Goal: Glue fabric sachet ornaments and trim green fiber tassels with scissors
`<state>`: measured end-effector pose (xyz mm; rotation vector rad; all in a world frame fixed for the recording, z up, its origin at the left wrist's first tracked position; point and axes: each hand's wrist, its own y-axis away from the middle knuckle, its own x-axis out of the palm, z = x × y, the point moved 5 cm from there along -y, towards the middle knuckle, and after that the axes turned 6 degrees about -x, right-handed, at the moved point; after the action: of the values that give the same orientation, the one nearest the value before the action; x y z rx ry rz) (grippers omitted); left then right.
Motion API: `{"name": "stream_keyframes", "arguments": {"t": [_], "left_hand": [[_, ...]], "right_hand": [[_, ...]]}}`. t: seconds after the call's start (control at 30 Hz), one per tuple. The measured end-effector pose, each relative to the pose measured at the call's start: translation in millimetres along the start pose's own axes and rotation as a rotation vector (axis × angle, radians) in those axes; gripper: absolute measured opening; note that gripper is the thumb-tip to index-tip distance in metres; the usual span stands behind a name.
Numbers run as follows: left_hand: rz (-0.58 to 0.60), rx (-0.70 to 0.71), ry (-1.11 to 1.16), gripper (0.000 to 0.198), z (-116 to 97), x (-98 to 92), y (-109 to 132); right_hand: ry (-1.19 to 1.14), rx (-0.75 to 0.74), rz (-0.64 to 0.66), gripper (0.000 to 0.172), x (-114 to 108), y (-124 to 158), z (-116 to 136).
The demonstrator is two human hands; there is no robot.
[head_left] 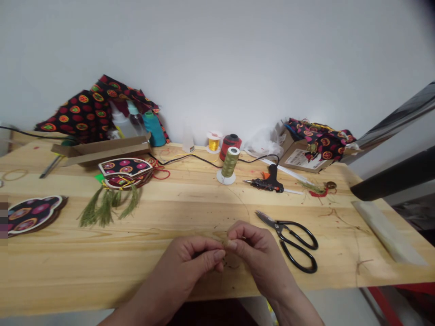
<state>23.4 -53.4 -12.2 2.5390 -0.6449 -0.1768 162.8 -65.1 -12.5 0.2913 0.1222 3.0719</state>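
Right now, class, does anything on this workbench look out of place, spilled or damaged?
I see no spill or clear damage. The oddity is loose thread scraps straggling across the table, right of the scissors: they lie scattered and tangled, like offcuts left behind, rather than gathered together.

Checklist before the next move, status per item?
1. Fingertips of the bare left hand and bare right hand brought close together: ok.
2. Item between those fingertips identified: cannot tell, too fine to make out.
3. Olive-green thread spool upright on its round white base: ok.
4. Black-handled metal scissors lying on the table, in neither hand: ok.
5. Black glue gun cool: cannot tell.
6. Pale wooden table free of scraps: not ok, loose reddish threads lie at the right.
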Motion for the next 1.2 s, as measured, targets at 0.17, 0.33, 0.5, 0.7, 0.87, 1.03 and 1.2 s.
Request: {"name": "stream_keyframes", "arguments": {"t": [0.17, 0.33, 0.5, 0.7, 0.87, 1.03, 1.2], "left_hand": [[0.022, 0.065, -0.098, 0.014, -5.6, -2.1, -0.5], [0.034, 0.222, -0.276, 0.015, -13.3, -5.1, 0.2], [0.015, 0.4, -0.391, 0.02, -17.2, -9.0, -3.6], [-0.084, 0.52, -0.537, 0.024, -21.3, -21.2, -6.1], [-0.227, 0.55, -0.708, 0.03, -28.6, -35.7, -12.5], [-0.672, 0.652, -0.855, 0.037, -50.9, -57.6, -5.6], [-0.596, 0.561, -0.602, 0.021, -52.3, -57.6, 25.8]], "right_hand": [[0.006, -0.096, -0.067, 0.009, -9.5, 0.5, 9.0], [-0.177, -0.136, -0.12, 0.009, -17.6, 4.4, 23.1], [-0.37, -0.083, -0.038, 0.017, -14.8, 10.6, 38.3], [-0.365, -0.21, -0.073, 0.017, -24.1, 20.1, 58.6], [-0.295, -0.316, -0.101, 0.017, -28.0, 31.0, 76.2], [-0.164, -0.329, -0.146, 0.014, -19.0, 37.4, 69.9], [-0.039, -0.331, -0.096, 0.016, -9.9, 29.5, 51.7]]}}
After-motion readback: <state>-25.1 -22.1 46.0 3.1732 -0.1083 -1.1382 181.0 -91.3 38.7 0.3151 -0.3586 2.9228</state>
